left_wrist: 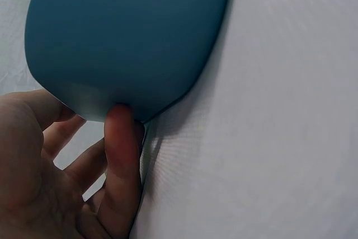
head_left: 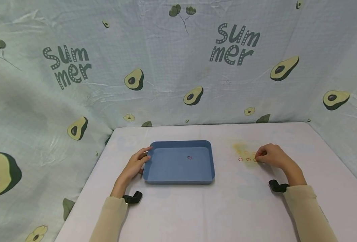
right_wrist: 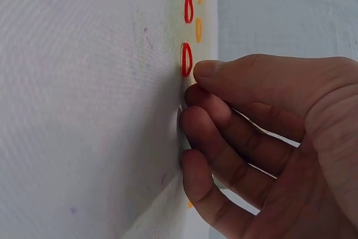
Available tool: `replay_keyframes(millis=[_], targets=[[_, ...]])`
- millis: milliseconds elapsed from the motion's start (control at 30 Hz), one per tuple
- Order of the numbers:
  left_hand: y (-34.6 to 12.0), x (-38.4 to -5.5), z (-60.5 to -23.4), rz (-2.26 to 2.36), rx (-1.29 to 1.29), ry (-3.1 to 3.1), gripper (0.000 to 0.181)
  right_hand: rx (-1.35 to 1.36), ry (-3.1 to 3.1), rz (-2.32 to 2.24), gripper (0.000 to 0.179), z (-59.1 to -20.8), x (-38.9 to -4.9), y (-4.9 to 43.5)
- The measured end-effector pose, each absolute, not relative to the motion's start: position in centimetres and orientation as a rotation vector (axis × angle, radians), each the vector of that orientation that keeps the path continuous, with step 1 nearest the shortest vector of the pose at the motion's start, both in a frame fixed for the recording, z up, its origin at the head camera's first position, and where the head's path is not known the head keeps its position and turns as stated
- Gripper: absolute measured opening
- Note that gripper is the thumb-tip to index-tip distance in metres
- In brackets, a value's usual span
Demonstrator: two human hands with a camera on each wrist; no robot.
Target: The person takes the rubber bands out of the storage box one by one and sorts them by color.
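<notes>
My left hand [head_left: 134, 164] grips the left edge of a shallow blue tray [head_left: 178, 182], and the left wrist view has its fingertips at the tray's wall [left_wrist: 112, 54]. Inside the tray lies one small red loop, like a rubber band [head_left: 189, 157]. On the right side of the table, my right hand [head_left: 272, 155] has its bent fingertips down at the end of a row of red rubber bands [head_left: 248, 159]. Its thumb tip is right beside the nearest red band [right_wrist: 187, 60], which shows whole, and nothing shows between the fingers.
Behind the red row lie orange bands [right_wrist: 198, 29], near a yellow stain [head_left: 240, 148] on the white tablecloth [head_left: 178, 215]. A hanging cloth with avocado prints [head_left: 163, 50] closes off the back and sides. Each wrist wears a black camera [head_left: 133, 197].
</notes>
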State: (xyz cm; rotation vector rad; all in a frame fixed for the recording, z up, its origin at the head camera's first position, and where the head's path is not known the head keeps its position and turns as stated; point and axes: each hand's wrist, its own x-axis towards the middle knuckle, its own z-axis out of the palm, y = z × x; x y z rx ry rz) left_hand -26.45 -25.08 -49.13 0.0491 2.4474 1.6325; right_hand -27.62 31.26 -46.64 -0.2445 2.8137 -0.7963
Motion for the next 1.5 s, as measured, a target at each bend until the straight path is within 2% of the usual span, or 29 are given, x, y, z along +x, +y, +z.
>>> replay_keyframes(millis=[633, 1067, 1500], targets=[[-25.1, -26.4, -49.1, 1.643, 0.05, 2.435, 0.051, -0.347, 2.825, -0.969, 0.021, -45.1, -27.3, 31.3], [-25.3, -26.5, -49.1, 1.621, 0.043, 2.46, 0.049, -0.272, 2.871, -1.035, 0.027, -43.3, -26.5, 31.9], [-25.3, -26.4, -49.2, 1.618, 0.051, 2.463, 0.049, -0.318, 2.882, -1.064, 0.024, -42.8, -26.1, 30.7]])
